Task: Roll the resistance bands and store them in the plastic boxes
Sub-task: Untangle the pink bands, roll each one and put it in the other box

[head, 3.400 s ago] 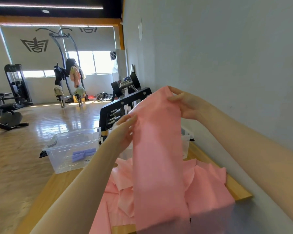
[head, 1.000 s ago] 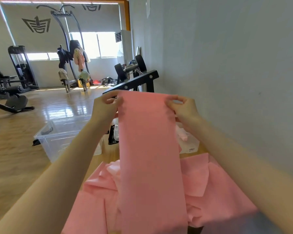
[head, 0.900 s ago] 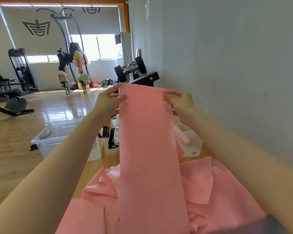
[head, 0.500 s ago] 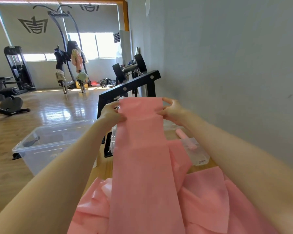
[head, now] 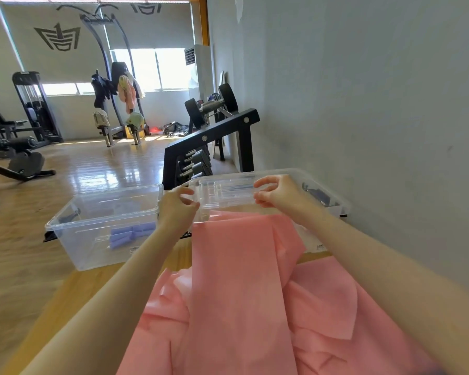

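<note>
The pink band (head: 244,280), held up taut half a second ago, now lies flat on the table just before the right-hand box (head: 333,204), released by left hand (head: 178,209) and right hand (head: 279,194), fingers loosely curled and empty, so rolling can begin.

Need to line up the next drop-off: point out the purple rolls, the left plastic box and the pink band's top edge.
purple rolls (head: 132,235): head view, middle of the pile.
left plastic box (head: 92,251): head view, near clear wall.
pink band (head: 236,261): head view, flat face below its top edge.
</note>
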